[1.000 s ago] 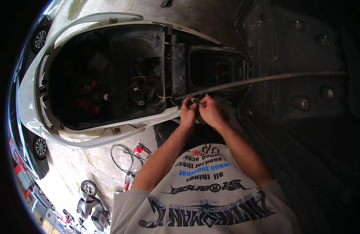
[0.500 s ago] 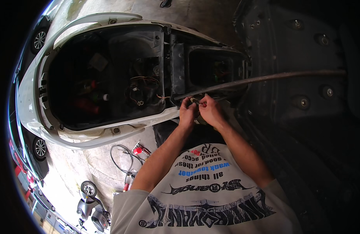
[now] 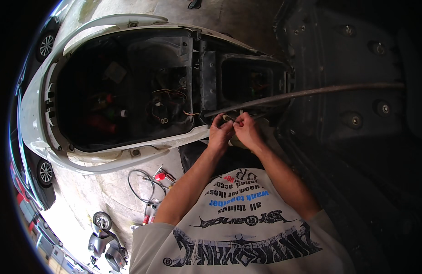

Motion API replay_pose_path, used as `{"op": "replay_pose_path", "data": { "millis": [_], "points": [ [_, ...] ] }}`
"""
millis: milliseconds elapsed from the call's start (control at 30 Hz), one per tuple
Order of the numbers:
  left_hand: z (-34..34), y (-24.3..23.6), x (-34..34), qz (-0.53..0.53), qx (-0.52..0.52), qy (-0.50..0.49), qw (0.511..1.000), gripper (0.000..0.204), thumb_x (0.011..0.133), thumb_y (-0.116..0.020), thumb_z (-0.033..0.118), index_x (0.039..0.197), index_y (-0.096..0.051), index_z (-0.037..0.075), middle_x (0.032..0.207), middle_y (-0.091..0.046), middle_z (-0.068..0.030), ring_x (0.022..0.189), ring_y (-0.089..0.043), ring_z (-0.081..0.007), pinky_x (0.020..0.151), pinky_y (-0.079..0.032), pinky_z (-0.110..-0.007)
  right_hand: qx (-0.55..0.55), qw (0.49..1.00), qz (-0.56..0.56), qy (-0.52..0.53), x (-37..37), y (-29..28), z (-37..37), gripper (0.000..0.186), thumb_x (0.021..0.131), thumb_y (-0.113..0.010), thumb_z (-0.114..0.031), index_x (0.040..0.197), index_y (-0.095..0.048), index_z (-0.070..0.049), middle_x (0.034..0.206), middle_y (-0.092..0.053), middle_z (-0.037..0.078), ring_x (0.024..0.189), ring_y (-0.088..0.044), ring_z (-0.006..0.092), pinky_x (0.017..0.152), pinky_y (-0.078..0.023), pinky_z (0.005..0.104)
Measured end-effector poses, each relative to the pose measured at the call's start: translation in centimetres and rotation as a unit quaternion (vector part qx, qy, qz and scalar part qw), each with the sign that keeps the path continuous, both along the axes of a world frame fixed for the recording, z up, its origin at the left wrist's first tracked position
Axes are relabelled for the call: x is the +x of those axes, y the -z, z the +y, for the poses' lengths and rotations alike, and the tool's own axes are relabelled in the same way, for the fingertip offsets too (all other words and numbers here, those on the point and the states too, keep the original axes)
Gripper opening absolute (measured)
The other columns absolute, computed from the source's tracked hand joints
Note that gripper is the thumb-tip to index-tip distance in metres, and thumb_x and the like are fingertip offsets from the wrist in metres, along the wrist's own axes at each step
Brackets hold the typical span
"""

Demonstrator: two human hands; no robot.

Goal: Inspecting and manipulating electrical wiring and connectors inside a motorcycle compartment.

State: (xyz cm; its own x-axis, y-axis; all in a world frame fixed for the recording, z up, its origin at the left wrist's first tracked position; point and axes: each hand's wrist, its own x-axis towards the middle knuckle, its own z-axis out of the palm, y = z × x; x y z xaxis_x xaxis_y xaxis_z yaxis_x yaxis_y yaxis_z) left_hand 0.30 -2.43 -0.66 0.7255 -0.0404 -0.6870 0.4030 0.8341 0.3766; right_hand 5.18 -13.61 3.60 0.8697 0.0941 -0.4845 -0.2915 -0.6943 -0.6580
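Note:
Both hands meet at the near side of an opened scooter body [image 3: 174, 137], below a long dark bar [image 3: 302, 93]. My left hand [image 3: 219, 132] is closed, its thumb and fingers pinching a small tan-and-metal piece [image 3: 227, 118] that looks like a wire connector. Close beside it, my right hand [image 3: 247, 130] is closed in a pinch too. Its fingertips touch or nearly touch the left ones; what they hold is too small to name. Thin orange wires [image 3: 191, 113] come out of the body left of my left hand.
The dark storage bin [image 3: 142, 50] holds loose wires [image 3: 170, 93] and a bottle with a white cap [image 3: 124, 113]. The raised black seat underside [image 3: 330, 59] fills the right. A coiled hose [image 3: 138, 187] and red-ended tool [image 3: 160, 176] lie on the floor. Another scooter [image 3: 110, 249] stands at lower left.
The right fingers have shifted slightly over the small piece, and a bit of red at their tips no longer shows. The left hand stays almost in place.

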Motion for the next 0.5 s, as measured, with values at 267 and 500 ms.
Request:
{"op": "replay_pose_path", "data": {
  "millis": [267,500],
  "points": [
    [-0.3,-0.6,0.4,-0.002,-0.017,-0.021,1.0,0.054,0.085,-0.062,0.003,0.132,-0.035,0.006,0.08,-0.056,-0.0027,0.063,-0.051,-0.0082,0.056,-0.044,-0.021,0.032,0.999,-0.016,0.012,-0.2,-0.1,-0.3,0.016,0.078,-0.062,-0.009,0.09,-0.054,-0.002,0.074,-0.062,0.014,0.072,-0.063,0.032,0.065,-0.049,0.0393],
    [-0.4,-0.4,0.6,-0.004,-0.012,-0.02,1.0,0.055,0.084,-0.061,0.001,0.132,-0.034,0.003,0.088,-0.059,-0.007,0.071,-0.057,-0.0119,0.062,-0.049,-0.024,0.054,0.998,0.017,0.027,-0.3,0.9,-1.1,0.015,0.08,-0.061,-0.01,0.089,-0.053,-0.002,0.073,-0.062,0.015,0.071,-0.063,0.033,0.064,-0.049,0.0396]
  ]
}}
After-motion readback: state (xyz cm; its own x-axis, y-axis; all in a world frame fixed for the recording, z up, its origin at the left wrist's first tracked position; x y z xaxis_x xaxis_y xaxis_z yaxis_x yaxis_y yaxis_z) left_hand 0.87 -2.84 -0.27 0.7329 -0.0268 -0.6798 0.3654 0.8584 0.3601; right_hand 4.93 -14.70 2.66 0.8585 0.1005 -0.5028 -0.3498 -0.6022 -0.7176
